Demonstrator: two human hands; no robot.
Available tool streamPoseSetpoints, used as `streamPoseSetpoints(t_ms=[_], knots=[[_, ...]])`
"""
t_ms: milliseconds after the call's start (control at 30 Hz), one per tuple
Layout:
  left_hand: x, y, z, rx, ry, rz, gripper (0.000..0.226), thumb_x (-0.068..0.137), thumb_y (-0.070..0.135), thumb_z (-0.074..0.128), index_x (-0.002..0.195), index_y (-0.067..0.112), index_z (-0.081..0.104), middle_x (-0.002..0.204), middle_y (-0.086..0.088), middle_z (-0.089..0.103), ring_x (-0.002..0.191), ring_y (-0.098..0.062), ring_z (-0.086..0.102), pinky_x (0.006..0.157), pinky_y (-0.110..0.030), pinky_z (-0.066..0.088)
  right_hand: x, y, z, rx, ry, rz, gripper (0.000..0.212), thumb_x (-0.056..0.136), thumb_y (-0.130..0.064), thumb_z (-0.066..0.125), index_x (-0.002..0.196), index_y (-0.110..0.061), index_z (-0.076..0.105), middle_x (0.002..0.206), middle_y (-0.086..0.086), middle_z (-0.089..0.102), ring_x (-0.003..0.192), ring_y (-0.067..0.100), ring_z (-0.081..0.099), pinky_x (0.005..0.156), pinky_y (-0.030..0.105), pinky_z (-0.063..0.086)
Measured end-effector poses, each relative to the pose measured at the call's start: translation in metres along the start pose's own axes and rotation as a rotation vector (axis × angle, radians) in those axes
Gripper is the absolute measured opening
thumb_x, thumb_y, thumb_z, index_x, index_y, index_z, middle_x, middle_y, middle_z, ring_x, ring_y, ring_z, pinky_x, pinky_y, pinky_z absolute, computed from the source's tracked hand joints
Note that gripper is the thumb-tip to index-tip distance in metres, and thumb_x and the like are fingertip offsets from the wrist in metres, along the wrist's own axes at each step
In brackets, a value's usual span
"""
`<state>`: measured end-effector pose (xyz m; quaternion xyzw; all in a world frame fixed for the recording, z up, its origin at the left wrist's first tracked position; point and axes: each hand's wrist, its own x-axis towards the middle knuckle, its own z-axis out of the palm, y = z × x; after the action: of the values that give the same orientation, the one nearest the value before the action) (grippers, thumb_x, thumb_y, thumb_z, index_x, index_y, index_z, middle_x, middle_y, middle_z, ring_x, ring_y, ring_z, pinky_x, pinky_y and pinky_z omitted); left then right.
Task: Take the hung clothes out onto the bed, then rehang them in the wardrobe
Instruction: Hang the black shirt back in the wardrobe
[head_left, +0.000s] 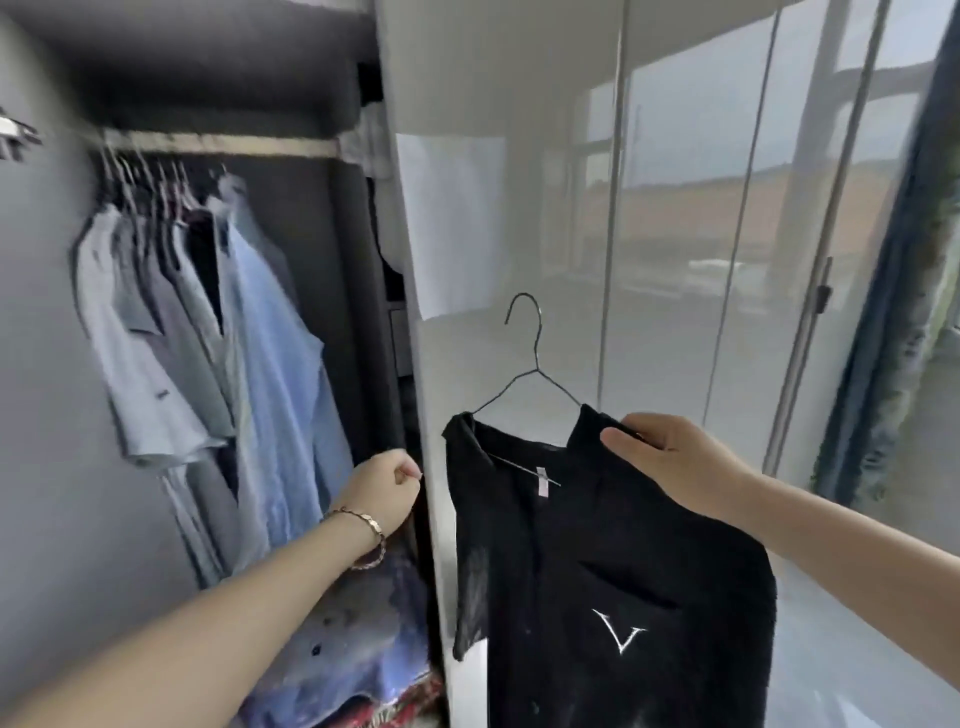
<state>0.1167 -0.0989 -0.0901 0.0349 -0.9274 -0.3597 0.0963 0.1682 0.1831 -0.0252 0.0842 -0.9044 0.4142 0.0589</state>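
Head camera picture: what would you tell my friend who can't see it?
A right hand holds a black short-sleeved shirt on a black wire hanger before a glossy white wardrobe door. The left hand, fingers curled, is at the door's edge. Pale blue and grey shirts hang on the rail inside.

one black shirt on one wire hanger, lower centre; several hung shirts upper left, blurred past counting; one paper sheet.
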Motion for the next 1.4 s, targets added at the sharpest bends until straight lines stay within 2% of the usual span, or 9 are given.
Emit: streamPoseSetpoints(t_ms=[200, 567, 667, 733, 867, 967, 1067, 1267, 1400], knots=[[0.053, -0.034, -0.051, -0.031, 0.185, -0.158, 0.029, 0.083, 0.004, 0.049, 0.065, 0.026, 0.053, 0.067, 0.003, 0.061, 0.077, -0.029, 0.064, 0.079, -0.039, 0.053, 0.118, -0.046, 0.050, 0.015, -0.034, -0.093, 0.041, 0.095, -0.031, 0.048, 0.059, -0.013, 0.037, 0.054, -0.002, 0.035, 0.049, 0.015, 0.033, 0.049, 0.027, 0.024], [0.154, -0.062, -0.135, -0.084, 0.395, -0.181, 0.030, 0.088, 0.003, 0.044, 0.068, 0.024, 0.053, 0.070, -0.002, 0.061, 0.071, -0.025, 0.063, 0.079, -0.040, 0.056, 0.290, -0.158, 0.143, 0.027, 0.029, -0.263, 0.039, 0.099, -0.029, 0.039, 0.063, -0.017, 0.031, 0.059, -0.001, 0.038, 0.051, 0.014, 0.035, 0.046, 0.026, 0.026], [0.190, -0.054, -0.178, -0.060, 0.442, -0.131, 0.027, 0.090, 0.009, 0.044, 0.070, 0.026, 0.053, 0.073, 0.000, 0.062, 0.077, -0.027, 0.067, 0.078, -0.037, 0.055, 0.330, -0.200, 0.160, 0.045, 0.063, -0.322, 0.025, 0.100, -0.031, 0.038, 0.099, -0.013, 0.056, 0.079, 0.002, 0.054, 0.068, 0.017, 0.047, 0.056, 0.026, 0.035], [0.213, -0.047, -0.208, -0.019, 0.479, -0.098, 0.022, 0.090, 0.011, 0.043, 0.076, 0.021, 0.057, 0.078, -0.003, 0.065, 0.079, -0.028, 0.068, 0.075, -0.036, 0.054, 0.360, -0.233, 0.166, 0.041, 0.101, -0.368, 0.035, 0.100, -0.030, 0.038, 0.120, -0.005, 0.052, 0.085, 0.005, 0.057, 0.078, 0.022, 0.053, 0.061, 0.027, 0.040], [0.253, -0.032, -0.253, 0.025, 0.559, -0.013, 0.021, 0.090, 0.008, 0.042, 0.078, 0.017, 0.056, 0.079, -0.010, 0.069, 0.075, -0.027, 0.069, 0.068, -0.036, 0.055, 0.423, -0.296, 0.170, 0.022, 0.184, -0.419, 0.039, 0.100, -0.028, 0.040, 0.126, -0.001, 0.049, 0.118, 0.016, 0.060, 0.110, 0.034, 0.055, 0.087, 0.035, 0.044], [0.275, -0.028, -0.269, 0.002, 0.584, 0.014, 0.024, 0.090, 0.005, 0.040, 0.074, 0.015, 0.054, 0.074, -0.011, 0.067, 0.062, -0.023, 0.066, 0.066, -0.037, 0.056, 0.463, -0.331, 0.182, -0.027, 0.210, -0.451, 0.034, 0.100, -0.027, 0.040, 0.121, -0.003, 0.051, 0.120, 0.017, 0.059, 0.113, 0.034, 0.054, 0.085, 0.034, 0.042], [0.288, -0.031, -0.273, 0.069, 0.578, 0.000, 0.020, 0.090, 0.007, 0.040, 0.082, 0.010, 0.058, 0.078, -0.013, 0.069, 0.067, -0.027, 0.068, 0.063, -0.036, 0.055, 0.494, -0.353, 0.207, -0.011, 0.158, -0.424, 0.032, 0.100, -0.026, 0.040, 0.117, -0.003, 0.054, 0.118, 0.016, 0.059, 0.110, 0.032, 0.056, 0.079, 0.032, 0.041], [0.291, -0.041, -0.266, 0.167, 0.597, -0.070, 0.019, 0.089, 0.011, 0.045, 0.084, 0.024, 0.057, 0.083, -0.004, 0.069, 0.071, -0.024, 0.068, 0.067, -0.035, 0.054, 0.525, -0.349, 0.264, 0.113, -0.061, -0.365, 0.036, 0.100, -0.026, 0.037, 0.124, -0.004, 0.052, 0.130, 0.017, 0.053, 0.118, 0.035, 0.052, 0.093, 0.036, 0.043], [0.292, -0.040, -0.261, 0.231, 0.638, -0.061, 0.016, 0.090, 0.015, 0.046, 0.085, 0.028, 0.054, 0.080, 0.000, 0.066, 0.061, -0.021, 0.059, 0.065, -0.037, 0.052, 0.526, -0.354, 0.266, -0.027, -0.170, -0.467, 0.040, 0.101, -0.026, 0.030, 0.128, -0.004, 0.050, 0.135, 0.018, 0.049, 0.123, 0.034, 0.048, 0.099, 0.036, 0.041]])
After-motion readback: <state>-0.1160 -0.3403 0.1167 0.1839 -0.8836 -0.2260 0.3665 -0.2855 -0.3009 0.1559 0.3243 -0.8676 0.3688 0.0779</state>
